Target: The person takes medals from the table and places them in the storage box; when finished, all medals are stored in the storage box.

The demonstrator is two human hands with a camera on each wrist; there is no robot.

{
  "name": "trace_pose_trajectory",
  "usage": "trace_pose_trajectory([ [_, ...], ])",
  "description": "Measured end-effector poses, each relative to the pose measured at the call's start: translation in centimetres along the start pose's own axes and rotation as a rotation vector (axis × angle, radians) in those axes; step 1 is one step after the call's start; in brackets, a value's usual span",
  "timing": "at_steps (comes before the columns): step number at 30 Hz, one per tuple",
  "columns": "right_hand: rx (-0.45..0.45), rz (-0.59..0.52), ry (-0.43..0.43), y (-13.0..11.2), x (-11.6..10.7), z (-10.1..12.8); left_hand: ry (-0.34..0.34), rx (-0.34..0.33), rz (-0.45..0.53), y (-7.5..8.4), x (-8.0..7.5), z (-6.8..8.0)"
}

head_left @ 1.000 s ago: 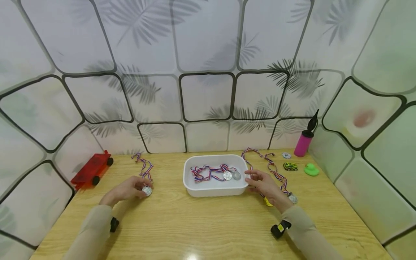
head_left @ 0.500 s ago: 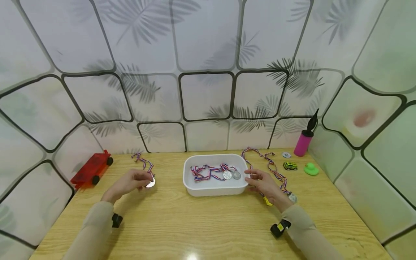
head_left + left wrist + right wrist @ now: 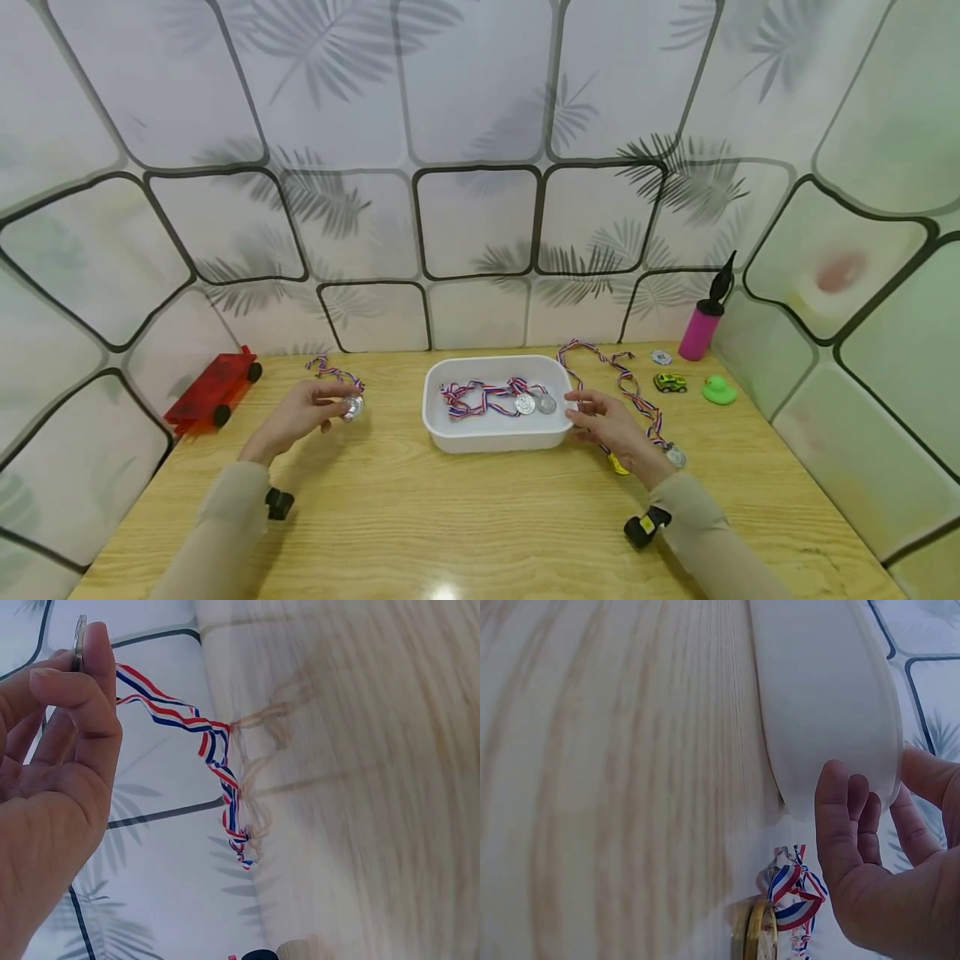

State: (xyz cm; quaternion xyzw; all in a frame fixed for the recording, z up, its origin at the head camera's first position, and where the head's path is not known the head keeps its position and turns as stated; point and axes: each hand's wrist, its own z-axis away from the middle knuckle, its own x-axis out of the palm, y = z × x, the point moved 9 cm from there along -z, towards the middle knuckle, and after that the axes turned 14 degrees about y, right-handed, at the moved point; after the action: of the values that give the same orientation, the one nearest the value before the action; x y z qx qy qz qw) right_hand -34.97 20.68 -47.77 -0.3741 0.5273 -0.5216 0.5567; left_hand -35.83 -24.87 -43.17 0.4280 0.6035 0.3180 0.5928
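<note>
My left hand (image 3: 306, 413) pinches a silver medal (image 3: 352, 407) by its edge, above the table at left. Its striped red, white and blue ribbon (image 3: 217, 750) trails from the fingers down to the tabletop. In the left wrist view the medal is seen edge-on between the fingertips. My right hand (image 3: 611, 429) rests its loosely bent fingers against the right end of a white plastic tub (image 3: 495, 443). Two silver medals (image 3: 525, 404) lie inside the tub with their tangled ribbons. Below that hand in the right wrist view is a gold-coloured medal (image 3: 761, 934), its ribbon behind it.
Right of the tub lie a silver medal (image 3: 676, 457) and striped ribbons (image 3: 633, 392). Farther right are a small toy car (image 3: 670, 383), a green rubber duck (image 3: 718, 392), a round chip (image 3: 661, 358) and a pink pump (image 3: 700, 333). A red toy car (image 3: 213, 392) stands at left.
My left hand has lifted the silver medal and moved it slightly up and right, pulling part of its ribbon along. The right hand and the tub have stayed in place.
</note>
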Motion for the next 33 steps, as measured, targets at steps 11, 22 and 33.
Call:
trace_pose_trajectory([
  [11, 0.011, 0.013, 0.009, 0.0, -0.1, 0.1, 0.029, 0.023, 0.066, 1.9, 1.0, -0.6],
  [22, 0.005, 0.012, 0.004, -0.1, -0.1, 0.1, 0.112, -0.01, 0.076, 3.3, 1.6, -1.4],
  [33, 0.009, 0.012, 0.002, 0.0, -0.1, 0.0, 0.196, 0.068, 0.118, 5.2, 1.8, -2.3],
])
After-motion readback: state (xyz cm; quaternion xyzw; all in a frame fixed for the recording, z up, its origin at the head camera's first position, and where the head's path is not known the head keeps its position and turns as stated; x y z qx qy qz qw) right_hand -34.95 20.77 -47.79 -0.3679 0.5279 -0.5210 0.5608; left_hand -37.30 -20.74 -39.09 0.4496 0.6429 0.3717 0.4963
